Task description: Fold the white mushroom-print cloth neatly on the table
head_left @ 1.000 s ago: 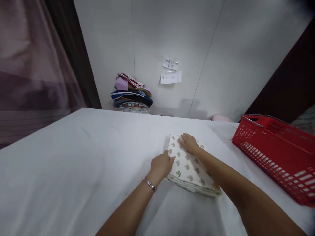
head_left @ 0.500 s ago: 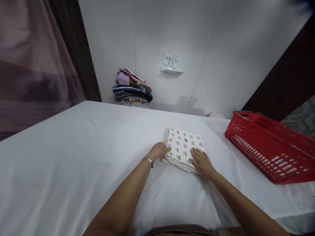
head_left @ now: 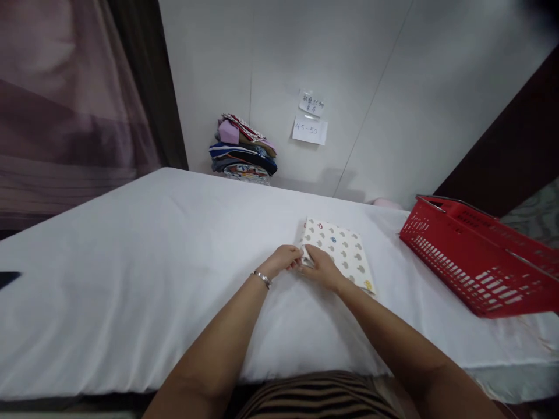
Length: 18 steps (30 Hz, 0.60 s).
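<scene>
A folded white cloth (head_left: 349,251) with a mushroom print in grey and a few colours lies flat on the white-covered table (head_left: 209,233). My left hand (head_left: 285,258), a silver bracelet at its wrist, pinches the cloth's near left corner. Right beside it, my right hand (head_left: 322,270) has its fingers closed on the same corner, its palm over the cloth's near edge. The two hands almost meet there, and they hide that corner.
A red plastic basket (head_left: 471,256) stands on the right. Against the wall at the back is a stack of folded clothes (head_left: 244,152). Paper notes (head_left: 310,129) are stuck on the wall. A dark object (head_left: 7,278) lies at the far left edge.
My right hand has moved left, from lying flat on the cloth's right part to its near left corner. My left hand stays at the left side. The view has shifted slightly.
</scene>
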### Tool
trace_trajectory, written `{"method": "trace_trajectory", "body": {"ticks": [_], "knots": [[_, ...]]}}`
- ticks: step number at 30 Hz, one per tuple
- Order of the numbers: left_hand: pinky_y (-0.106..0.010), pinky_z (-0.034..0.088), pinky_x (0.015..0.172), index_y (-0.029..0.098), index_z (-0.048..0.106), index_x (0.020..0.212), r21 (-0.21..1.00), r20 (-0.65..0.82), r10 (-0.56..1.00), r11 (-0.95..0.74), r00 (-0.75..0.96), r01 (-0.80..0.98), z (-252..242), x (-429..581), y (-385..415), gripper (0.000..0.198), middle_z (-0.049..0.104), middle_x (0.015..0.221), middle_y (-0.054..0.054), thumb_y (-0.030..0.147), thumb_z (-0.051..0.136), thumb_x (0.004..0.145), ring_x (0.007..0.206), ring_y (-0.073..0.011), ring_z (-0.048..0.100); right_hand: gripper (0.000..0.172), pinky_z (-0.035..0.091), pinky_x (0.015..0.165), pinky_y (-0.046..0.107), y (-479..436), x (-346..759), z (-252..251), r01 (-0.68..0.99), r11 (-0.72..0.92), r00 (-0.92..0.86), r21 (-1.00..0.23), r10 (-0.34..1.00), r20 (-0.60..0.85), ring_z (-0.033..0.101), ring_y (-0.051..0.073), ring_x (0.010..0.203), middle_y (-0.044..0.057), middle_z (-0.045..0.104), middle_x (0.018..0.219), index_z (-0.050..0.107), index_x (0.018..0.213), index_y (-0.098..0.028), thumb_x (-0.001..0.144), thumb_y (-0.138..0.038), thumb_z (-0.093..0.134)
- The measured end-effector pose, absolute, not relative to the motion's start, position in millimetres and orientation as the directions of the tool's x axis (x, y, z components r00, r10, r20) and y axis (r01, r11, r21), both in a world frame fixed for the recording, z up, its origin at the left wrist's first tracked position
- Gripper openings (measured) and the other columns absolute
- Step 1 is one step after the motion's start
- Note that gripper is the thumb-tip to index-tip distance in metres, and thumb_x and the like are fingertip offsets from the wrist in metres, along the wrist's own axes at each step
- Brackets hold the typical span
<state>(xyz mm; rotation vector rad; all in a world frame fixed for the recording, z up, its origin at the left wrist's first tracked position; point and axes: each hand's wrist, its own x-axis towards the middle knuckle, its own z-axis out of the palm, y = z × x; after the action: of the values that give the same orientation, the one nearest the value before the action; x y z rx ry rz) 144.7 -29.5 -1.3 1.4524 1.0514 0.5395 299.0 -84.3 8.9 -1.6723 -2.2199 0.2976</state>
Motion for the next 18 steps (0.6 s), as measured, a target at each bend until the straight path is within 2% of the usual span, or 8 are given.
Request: {"method": "trace_trajectory", "body": {"ticks": [2,4,7,9,14,18], "knots": [[-0.018,0.034,0.046,0.013,0.059,0.072,0.967,-0.221,0.824,0.114,0.522,0.229,-4,145,-27,0.025,0.062,0.068,-0.002,0.037,0.052,0.077,0.05,-0.0059,0.047,0.041,0.038,0.087,0.033,-83,297,0,0.827,0.277,-0.195,-0.489,0.957,0.213,0.052,0.021,0.1,0.006,0.059,0.111,0.05,0.119,-0.022,0.082,-0.041,0.046],[-0.017,0.033,0.046,0.013,0.06,0.074,0.967,-0.21,0.854,0.111,0.476,0.228,-7,144,-24,0.022,0.061,0.067,-0.001,0.034,0.053,0.076,0.049,-0.0055,0.046,0.035,0.041,0.078,0.029,-81,300,-8,0.744,0.242,-0.107,-0.622,0.963,0.247,0.054,0.018,0.088,0.002,0.062,0.096,0.055,0.11,-0.022,0.085,-0.04,0.039],[-0.018,0.034,0.048,0.013,0.061,0.077,0.953,-0.205,0.916,0.107,0.345,0.283,-14,143,-19,0.018,0.06,0.066,0.0,0.03,0.054,0.075,0.049,-0.0055,0.045,0.037,0.039,0.062,0.025,-78,306,-16,0.625,0.124,0.074,-0.771,0.973,0.217,0.05,0.015,0.068,-0.001,0.057,0.069,0.061,0.085,-0.018,0.085,-0.046,0.036],[-0.019,0.035,0.049,0.013,0.06,0.074,0.947,-0.206,0.925,0.106,0.319,0.304,-18,143,-18,0.019,0.059,0.064,0.0,0.032,0.057,0.073,0.05,-0.0065,0.046,0.039,0.036,0.056,0.024,-77,308,-17,0.562,0.075,0.167,-0.824,0.965,0.202,0.047,0.014,0.063,-0.002,0.052,0.062,0.057,0.073,-0.017,0.082,-0.051,0.04],[-0.021,0.034,0.05,0.016,0.061,0.067,0.866,-0.231,0.902,0.021,0.364,0.499,-22,151,-23,0.035,0.058,0.056,0.0,0.051,0.06,0.068,0.053,-0.0112,0.05,0.036,0.038,0.058,0.024,-78,310,-5,0.574,0.139,0.151,-0.807,0.951,0.271,0.047,0.014,0.065,-0.001,0.054,0.066,0.057,0.074,-0.017,0.081,-0.049,0.042],[-0.022,0.03,0.049,0.017,0.062,0.064,0.755,-0.214,0.908,-0.08,0.359,0.651,-23,157,-27,0.034,0.06,0.061,-0.001,0.051,0.06,0.065,0.057,-0.0131,0.052,0.035,0.044,0.071,0.028,-78,315,5,0.692,0.203,0.078,-0.693,0.933,0.351,0.056,0.018,0.079,0.002,0.064,0.086,0.061,0.097,-0.019,0.086,-0.042,0.036]]}}
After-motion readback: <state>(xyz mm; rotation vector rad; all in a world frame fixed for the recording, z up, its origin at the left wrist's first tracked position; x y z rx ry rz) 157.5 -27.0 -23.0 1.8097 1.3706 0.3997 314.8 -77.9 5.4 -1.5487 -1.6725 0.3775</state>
